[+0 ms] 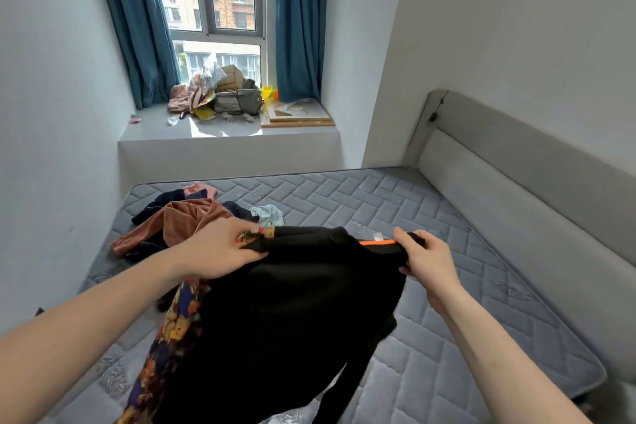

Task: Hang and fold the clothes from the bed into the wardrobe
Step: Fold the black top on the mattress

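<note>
Gripping a black garment (292, 303) by its top edge above the mattress (447, 337), the left hand (220, 251) also pinches floral fabric (179, 323) while the right hand (426, 260) curls around the orange-trimmed collar.

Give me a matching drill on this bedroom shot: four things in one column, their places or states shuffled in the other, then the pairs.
Things:
1. black garment
2. brown velvet garment
3. cardboard boxes
4. curtains

Places or states:
A. piled on the window ledge
B. hanging beside the window
C. lying on the mattress in the pile
D. held up by the left hand and right hand

Pairs: 1-D, 2-C, 3-A, 4-B
</note>
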